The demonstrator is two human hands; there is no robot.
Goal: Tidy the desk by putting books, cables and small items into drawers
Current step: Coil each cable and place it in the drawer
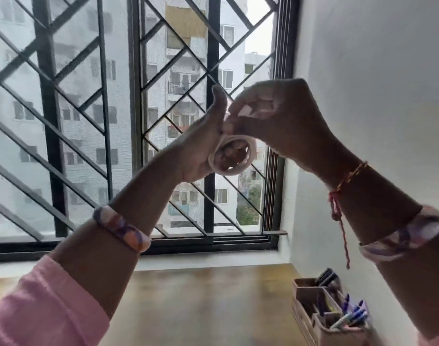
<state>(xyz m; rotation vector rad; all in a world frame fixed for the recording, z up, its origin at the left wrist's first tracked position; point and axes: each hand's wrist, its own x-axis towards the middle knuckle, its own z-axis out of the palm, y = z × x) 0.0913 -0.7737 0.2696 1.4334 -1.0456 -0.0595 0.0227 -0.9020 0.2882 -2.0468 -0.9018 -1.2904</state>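
A person is holding both hands up at window height, well above the tabletop [201, 303], and winding a pale cable [232, 156] into a small coil. The left hand [203, 143] is standing upright with the thumb raised, its grip closed around one side of the coil so that the loops are staying stacked together. The right hand [270, 113] is arching over from the other side, its fingertips [245, 111] pinching the loose end of the same cable just above the loops, seemingly feeding it around or tucking it in. Lifting the work clear of the desk is likely giving the cord room to hang and turn freely.

The cable is looking whitish-pink, thin and soft, gathered into several round turns with an open centre; motion blur is hiding its plugs and its exact number of loops. Judging by the near-finished bundle, the coiling step is close to done, with the trip to a drawer not yet made. A wooden pen holder [320, 310] with blue pens is sitting at the tabletop's right corner, beside the wall.
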